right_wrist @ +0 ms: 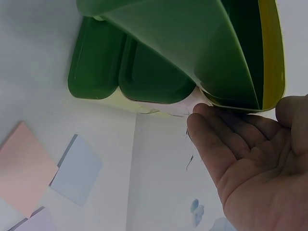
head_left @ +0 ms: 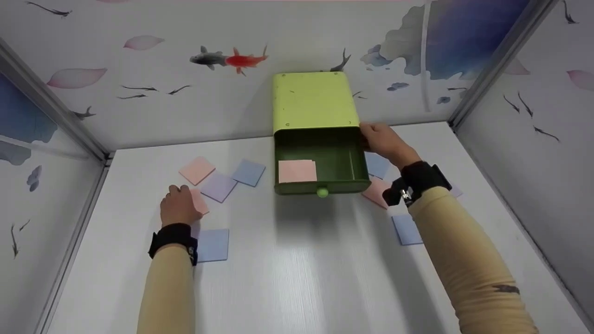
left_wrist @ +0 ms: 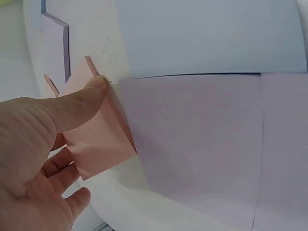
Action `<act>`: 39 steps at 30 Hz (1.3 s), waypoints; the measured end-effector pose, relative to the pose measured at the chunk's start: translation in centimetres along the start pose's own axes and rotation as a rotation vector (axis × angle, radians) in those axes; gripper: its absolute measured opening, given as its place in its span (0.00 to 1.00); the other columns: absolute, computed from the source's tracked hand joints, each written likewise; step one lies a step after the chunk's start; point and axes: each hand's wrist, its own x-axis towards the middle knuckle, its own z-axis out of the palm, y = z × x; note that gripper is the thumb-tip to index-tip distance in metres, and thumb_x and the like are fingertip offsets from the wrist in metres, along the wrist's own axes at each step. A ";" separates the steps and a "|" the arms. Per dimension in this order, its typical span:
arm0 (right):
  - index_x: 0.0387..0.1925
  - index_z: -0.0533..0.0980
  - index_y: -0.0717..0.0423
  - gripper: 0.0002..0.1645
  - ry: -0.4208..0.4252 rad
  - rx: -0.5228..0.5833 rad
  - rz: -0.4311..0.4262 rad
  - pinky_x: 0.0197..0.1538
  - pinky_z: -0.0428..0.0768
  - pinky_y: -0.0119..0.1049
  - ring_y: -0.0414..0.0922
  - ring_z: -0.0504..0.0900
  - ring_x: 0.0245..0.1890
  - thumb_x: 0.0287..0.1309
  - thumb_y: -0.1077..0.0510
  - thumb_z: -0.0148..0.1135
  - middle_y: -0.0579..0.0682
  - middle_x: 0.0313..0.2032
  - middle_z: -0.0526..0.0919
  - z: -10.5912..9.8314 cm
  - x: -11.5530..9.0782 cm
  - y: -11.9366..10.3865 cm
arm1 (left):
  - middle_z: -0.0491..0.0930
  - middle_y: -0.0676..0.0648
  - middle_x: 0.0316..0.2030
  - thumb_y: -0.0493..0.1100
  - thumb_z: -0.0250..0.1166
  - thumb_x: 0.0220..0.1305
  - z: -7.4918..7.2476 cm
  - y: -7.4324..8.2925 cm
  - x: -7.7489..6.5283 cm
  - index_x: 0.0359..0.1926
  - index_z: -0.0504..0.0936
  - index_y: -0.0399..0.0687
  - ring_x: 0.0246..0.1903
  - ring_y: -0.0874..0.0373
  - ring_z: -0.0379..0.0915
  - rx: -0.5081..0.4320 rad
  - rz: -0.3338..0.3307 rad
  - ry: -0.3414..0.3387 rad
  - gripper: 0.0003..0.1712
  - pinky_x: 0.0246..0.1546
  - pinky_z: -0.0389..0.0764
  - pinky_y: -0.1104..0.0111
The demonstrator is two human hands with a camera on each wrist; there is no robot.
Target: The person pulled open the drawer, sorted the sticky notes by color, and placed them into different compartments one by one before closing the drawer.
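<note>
My left hand point(head_left: 178, 206) pinches a pink sticky-note pad point(left_wrist: 106, 147), with the thumb across its top face; the pad is tilted beside a purple pad point(left_wrist: 197, 139). In the head view, a yellow-green box point(head_left: 315, 99) stands against the back wall, its dark green drawer point(head_left: 341, 186) pulled out. Inside the drawer's left front corner lie pink pads point(head_left: 297, 171). My right hand point(head_left: 385, 141) touches the right side of the box near its front edge. The right wrist view shows those fingers point(right_wrist: 214, 147) nearly straight along that side.
Left of the drawer lie a pink pad point(head_left: 197, 170), a purple pad point(head_left: 219, 187) and blue pads point(head_left: 249, 172). Another blue pad point(head_left: 213, 245) lies by my left wrist. Right of the drawer, partly behind my right arm, are blue point(head_left: 406, 229) and pink point(head_left: 376, 191) pads. Walls enclose the table's back and sides.
</note>
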 end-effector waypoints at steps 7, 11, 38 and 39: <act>0.41 0.71 0.63 0.29 -0.001 -0.014 0.013 0.61 0.76 0.45 0.46 0.76 0.44 0.76 0.43 0.33 0.51 0.38 0.73 -0.1 0.1 0.0 | 0.77 0.25 0.44 0.37 0.69 0.55 -0.1 0.0 0.0 0.49 0.70 0.24 0.46 0.31 0.76 0.028 0.032 0.079 0.26 0.53 0.75 0.43; 0.34 0.68 0.59 0.27 0.003 -0.025 0.008 0.51 0.77 0.37 0.44 0.73 0.37 0.75 0.42 0.34 0.48 0.30 0.69 0.0 0.1 0.0 | 0.79 0.26 0.38 0.29 0.57 0.64 -1.2 0.1 -0.4 0.43 0.76 0.24 0.40 0.32 0.78 0.069 0.049 0.090 0.09 0.42 0.80 0.45; 0.33 0.68 0.62 0.28 0.004 -0.003 -0.016 0.48 0.76 0.35 0.46 0.74 0.36 0.75 0.44 0.34 0.50 0.29 0.70 0.0 0.2 0.1 | 0.80 0.32 0.54 0.34 0.51 0.72 -7.5 3.5 -1.4 0.57 0.79 0.36 0.52 0.35 0.77 -0.049 -0.023 -0.047 0.18 0.52 0.78 0.45; 0.33 0.68 0.62 0.28 0.004 0.000 -0.019 0.48 0.76 0.35 0.46 0.74 0.36 0.75 0.44 0.34 0.50 0.29 0.70 0.1 0.2 0.1 | 0.80 0.32 0.54 0.35 0.51 0.73 -8.0 3.9 -1.4 0.57 0.79 0.37 0.52 0.35 0.77 -0.051 -0.017 -0.042 0.18 0.53 0.77 0.46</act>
